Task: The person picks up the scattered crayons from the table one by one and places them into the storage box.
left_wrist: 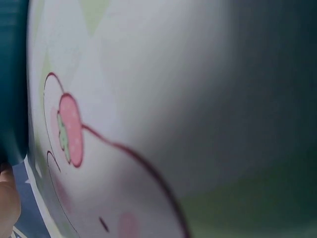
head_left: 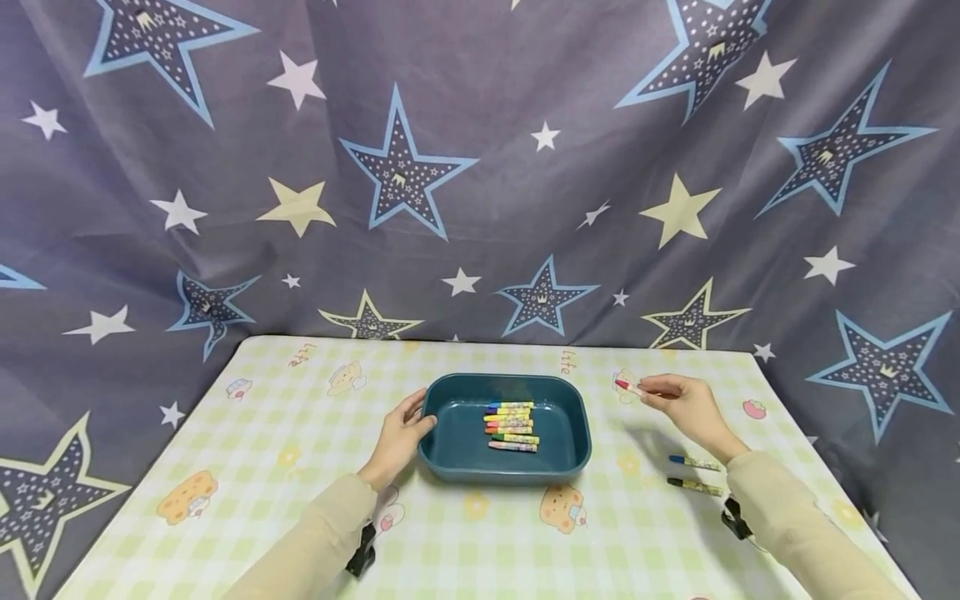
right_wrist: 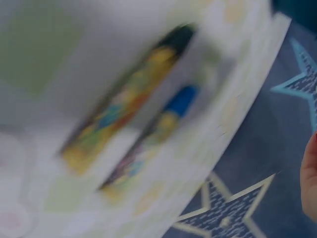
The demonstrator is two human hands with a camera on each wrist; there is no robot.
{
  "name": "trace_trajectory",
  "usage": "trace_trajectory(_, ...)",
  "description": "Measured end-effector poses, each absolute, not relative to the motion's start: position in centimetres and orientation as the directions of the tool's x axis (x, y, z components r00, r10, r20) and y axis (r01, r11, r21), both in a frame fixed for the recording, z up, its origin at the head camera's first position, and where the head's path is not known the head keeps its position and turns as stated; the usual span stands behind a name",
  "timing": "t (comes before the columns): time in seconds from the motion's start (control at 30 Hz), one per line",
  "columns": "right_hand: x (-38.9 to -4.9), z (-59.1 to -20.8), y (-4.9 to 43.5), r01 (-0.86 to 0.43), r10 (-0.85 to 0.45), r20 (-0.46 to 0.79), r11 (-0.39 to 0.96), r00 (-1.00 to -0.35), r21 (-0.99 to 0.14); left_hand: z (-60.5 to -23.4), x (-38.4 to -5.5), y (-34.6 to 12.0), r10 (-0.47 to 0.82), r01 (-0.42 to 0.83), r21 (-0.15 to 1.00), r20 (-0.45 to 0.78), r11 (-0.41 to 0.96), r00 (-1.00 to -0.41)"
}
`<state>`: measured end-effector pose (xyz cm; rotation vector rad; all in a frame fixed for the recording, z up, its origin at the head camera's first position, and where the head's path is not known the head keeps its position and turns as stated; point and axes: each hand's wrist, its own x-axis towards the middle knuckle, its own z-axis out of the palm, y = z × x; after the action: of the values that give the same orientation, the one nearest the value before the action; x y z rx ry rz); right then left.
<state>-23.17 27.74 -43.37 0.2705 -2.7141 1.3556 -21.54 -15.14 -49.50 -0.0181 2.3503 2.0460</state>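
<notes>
A dark teal rectangular container [head_left: 502,477] stands on the table, and my left hand [head_left: 397,437] grips its left rim with the thumb at the edge. In it lies a column of several crayons [head_left: 513,429] in different colours, side by side. My right hand [head_left: 686,408] pinches a red crayon [head_left: 630,387] above the table, to the right of the container. Below that hand, a blue crayon [head_left: 693,462] and a black crayon [head_left: 696,486] lie on the cloth. The right wrist view shows both close up and blurred; only an edge of the right hand [right_wrist: 309,183] appears there.
A pale green checked tablecloth [head_left: 300,517] with cartoon prints covers the table. Behind it hangs a dark grey curtain [head_left: 480,217] patterned with stars. The container's outer wall [left_wrist: 12,74] fills the left edge of the left wrist view.
</notes>
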Motion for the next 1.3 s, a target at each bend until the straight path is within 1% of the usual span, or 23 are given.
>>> trace_trajectory(0.23, -23.4, -42.3, 23.2, -0.287, -0.189, 0.22, 0.5, -0.957, -0.817, -49.5, -21.6, -14.9, 0.011, -0.037, 0.99, -0.039, 0.138, -0.999)
trace_trajectory(0.33, -23.6, -42.4, 21.0, -0.295, -0.23, 0.206, 0.484, -0.951, -0.824, -49.4, -21.6, -14.8, -0.002, -0.039, 0.99, -0.04, 0.137, -0.999)
trace_trajectory(0.6, -23.7, -43.7, 16.8, -0.294, -0.296, 0.172, 0.441, -0.94, -0.848, -49.5, -21.6, -14.6, 0.019, -0.05, 0.991, -0.053, 0.122, -0.998)
trace_trajectory(0.87, -23.4, -45.5, 13.0, -0.312, -0.42, 0.135, 0.389, -0.897, -0.867, -49.2, -21.5, -14.9, 0.0, -0.049, 0.99, -0.049, 0.133, -0.999)
trace_trajectory(1.03, -23.5, -46.5, 11.5, -0.245, -0.408, 0.078, 0.376, -0.91, -0.893, -49.3, -21.5, -15.0, 0.012, -0.04, 0.99, -0.042, 0.136, -0.999)
trace_trajectory(1.23, -23.9, -47.3, 10.7, -0.187, -0.347, 0.01, 0.481, -0.938, -0.857, -49.3, -21.5, -15.0, 0.01, -0.015, 0.99, -0.016, 0.14, -1.0)
trace_trajectory(1.3, -23.9, -47.5, 10.5, -0.145, -0.312, -0.023, 0.504, -0.95, -0.851, -49.3, -21.4, -15.1, 0.015, -0.016, 0.99, -0.018, 0.142, -1.0)
